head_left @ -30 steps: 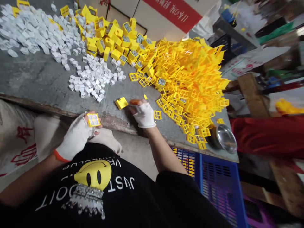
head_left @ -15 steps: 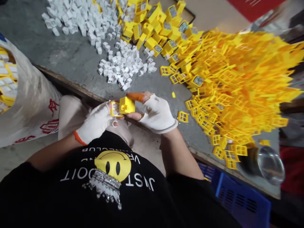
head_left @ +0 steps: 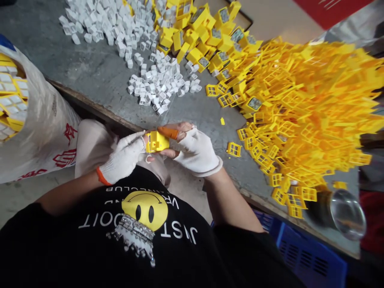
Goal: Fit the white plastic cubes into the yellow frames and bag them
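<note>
In front of my shirt, beside the table edge, both gloved hands meet on one small yellow plastic box (head_left: 161, 141). My right hand (head_left: 193, 150) pinches it between thumb and fingers, with an orange cover on one finger. A yellow window frame (head_left: 148, 144) lies against the box's left side, and my left hand (head_left: 126, 156) is closed on it, its fingertips partly hidden. From this view I cannot tell whether frame and box are locked together. Beyond my hands lie loose white caps (head_left: 162, 80) and a single yellow frame (head_left: 234, 149).
A large heap of yellow frames (head_left: 312, 108) covers the table's right side. Yellow boxes (head_left: 207, 36) and more white caps lie at the back. A white sack (head_left: 51, 116) of yellow-and-white pieces stands left. A metal bowl (head_left: 348, 215) and blue crate (head_left: 309, 256) are right.
The yellow box and the window frame, earlier offset side by side, now sit pressed together. My hands have drawn closer to each other. The whole view has shifted slightly.
</note>
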The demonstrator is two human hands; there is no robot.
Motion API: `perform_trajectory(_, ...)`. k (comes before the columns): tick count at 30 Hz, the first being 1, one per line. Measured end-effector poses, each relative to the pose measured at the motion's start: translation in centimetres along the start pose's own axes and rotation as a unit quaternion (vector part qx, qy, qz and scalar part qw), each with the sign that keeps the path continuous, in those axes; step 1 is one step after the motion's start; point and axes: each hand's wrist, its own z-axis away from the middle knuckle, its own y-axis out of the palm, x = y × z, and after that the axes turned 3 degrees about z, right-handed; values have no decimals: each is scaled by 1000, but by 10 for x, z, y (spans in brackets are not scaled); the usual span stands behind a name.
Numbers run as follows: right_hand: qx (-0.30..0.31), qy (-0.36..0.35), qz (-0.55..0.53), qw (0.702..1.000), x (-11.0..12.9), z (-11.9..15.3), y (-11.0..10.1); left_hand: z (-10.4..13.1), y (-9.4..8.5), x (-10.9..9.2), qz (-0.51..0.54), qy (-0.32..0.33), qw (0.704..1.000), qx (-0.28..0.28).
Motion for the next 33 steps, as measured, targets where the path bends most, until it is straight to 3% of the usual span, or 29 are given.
perform_trajectory(7,-71,3,4,997,3,8,-10,0,5,-2,-5,8,1000,20)
perform_trajectory(14,-93,-85,10,992,1,10,2,2,5,-1,-9,12,1000,21)
perform_trajectory(29,-143,-144,28,979,11,14,5,9,1,0,-75,60,995,36)
perform_trajectory(33,-143,-154,12,978,9,16,6,13,3,-1,-100,39,994,26)
